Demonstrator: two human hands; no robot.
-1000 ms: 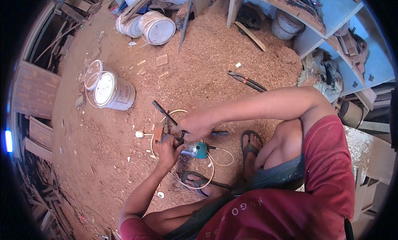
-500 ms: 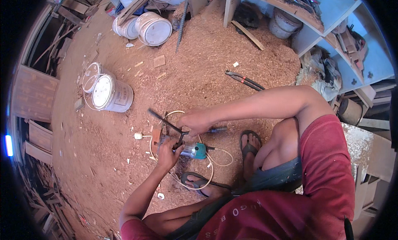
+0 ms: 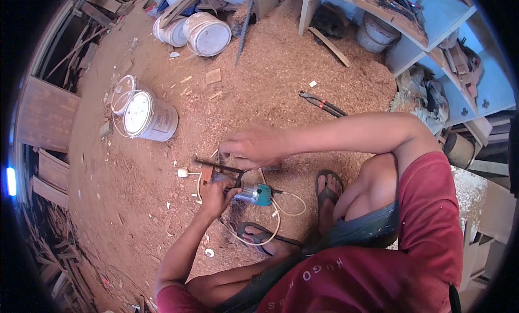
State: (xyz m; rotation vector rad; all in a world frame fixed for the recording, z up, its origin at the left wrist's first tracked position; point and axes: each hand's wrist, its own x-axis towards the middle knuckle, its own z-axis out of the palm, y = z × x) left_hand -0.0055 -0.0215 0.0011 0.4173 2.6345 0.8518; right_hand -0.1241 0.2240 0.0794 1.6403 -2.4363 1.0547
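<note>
A trim router (image 3: 257, 194) with a silver body and a teal end cap lies on the sawdust between my feet. My left hand (image 3: 217, 198) is closed around its front end. A long black bar-like tool (image 3: 220, 166) crosses just beyond those fingers, its short branch meeting the router's front; I cannot tell whether the hand grips it too. Above the bar hovers my right hand (image 3: 253, 146), smeared by motion, its fingers bent downward and partly hidden. A brown block (image 3: 206, 175) sits beside the left hand. The router's pale cord (image 3: 279, 221) loops toward my left foot.
A white plug (image 3: 183, 173) lies left of the block. Farther left stands a lidded white bucket (image 3: 154, 117). Pincers with red and black handles (image 3: 323, 103) lie beyond my right forearm. Shelves (image 3: 397, 23) and more buckets (image 3: 210, 36) line the back; wood scraps dot the sawdust.
My right hand has lifted off the black bar and moved away from me. My left hand stays on the router. The view has shifted slightly.
</note>
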